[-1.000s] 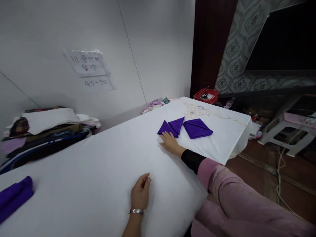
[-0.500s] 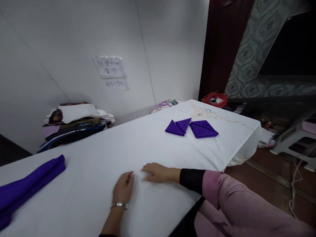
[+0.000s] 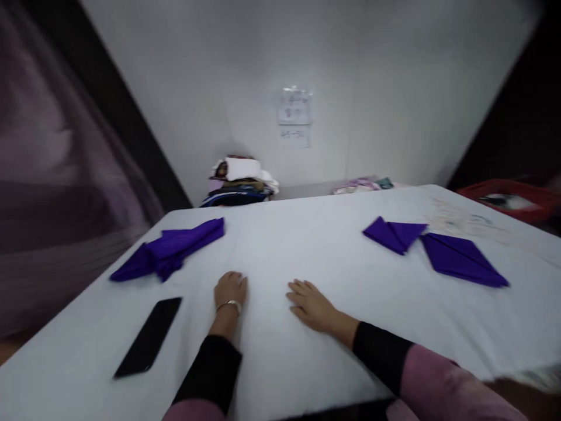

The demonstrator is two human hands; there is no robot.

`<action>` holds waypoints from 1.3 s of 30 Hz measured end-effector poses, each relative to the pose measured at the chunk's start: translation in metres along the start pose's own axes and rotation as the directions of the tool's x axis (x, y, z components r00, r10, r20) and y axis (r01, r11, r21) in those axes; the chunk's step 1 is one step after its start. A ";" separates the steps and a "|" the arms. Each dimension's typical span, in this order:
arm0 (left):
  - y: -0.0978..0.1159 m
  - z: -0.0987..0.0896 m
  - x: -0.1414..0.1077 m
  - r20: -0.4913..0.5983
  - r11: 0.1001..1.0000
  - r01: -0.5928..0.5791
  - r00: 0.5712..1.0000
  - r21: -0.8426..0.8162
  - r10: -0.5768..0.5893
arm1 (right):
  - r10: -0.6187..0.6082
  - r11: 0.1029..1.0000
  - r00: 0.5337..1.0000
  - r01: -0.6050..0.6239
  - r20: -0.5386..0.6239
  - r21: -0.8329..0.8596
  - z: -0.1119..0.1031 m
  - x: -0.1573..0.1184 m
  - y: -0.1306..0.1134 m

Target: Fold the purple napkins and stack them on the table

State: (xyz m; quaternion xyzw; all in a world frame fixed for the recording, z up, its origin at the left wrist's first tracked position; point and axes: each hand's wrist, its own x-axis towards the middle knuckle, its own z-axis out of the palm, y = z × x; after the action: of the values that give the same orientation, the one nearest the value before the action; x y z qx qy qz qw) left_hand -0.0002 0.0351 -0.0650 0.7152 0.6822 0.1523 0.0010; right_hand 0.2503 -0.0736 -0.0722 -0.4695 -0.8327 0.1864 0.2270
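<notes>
Across the worktop (image 3: 272,245), the right hand (image 3: 312,305) has drawn back from the folded cloths (image 3: 464,260) at right and rests empty, fingers spread. The left hand (image 3: 230,290) curls, its grip unclear. Loose cloth (image 3: 173,248) and a phone (image 3: 149,337) lie left, now fully in view.

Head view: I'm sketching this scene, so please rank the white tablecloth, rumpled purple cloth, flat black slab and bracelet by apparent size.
1. White tablecloth
2. Rumpled purple cloth
3. Flat black slab
4. Bracelet
The slab lies nearer the camera than the purple cloth, so true sizes are unsure.
</notes>
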 end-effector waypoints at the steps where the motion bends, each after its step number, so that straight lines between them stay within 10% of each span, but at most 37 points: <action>1: 0.000 -0.002 0.000 0.003 1.000 0.000 1.000 -0.008 0.000 | 0.003 1.000 1.000 -0.003 -0.004 0.013 0.002 -0.001 0.001; 24: -0.008 -0.011 -0.004 0.093 0.971 0.208 0.976 -0.116 -0.198 | -0.118 0.982 0.992 0.110 -0.042 -0.156 0.021 -0.012 0.028; 32: -0.045 -0.021 0.019 0.035 0.954 0.276 0.961 -0.118 -0.274 | -0.162 0.962 0.986 0.148 -0.045 -0.232 0.024 -0.013 0.031; 39: -0.102 -0.052 0.062 -0.231 0.915 0.386 0.886 -0.118 -0.403 | -0.169 0.959 0.985 0.154 -0.044 -0.240 0.026 -0.016 0.036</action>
State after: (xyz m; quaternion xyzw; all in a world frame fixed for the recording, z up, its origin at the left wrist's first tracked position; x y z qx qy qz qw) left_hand -0.1093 0.0921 -0.0234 0.5360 0.8022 0.2611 -0.0296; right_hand 0.2682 -0.0729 -0.1154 -0.4293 -0.8767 0.0520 0.2105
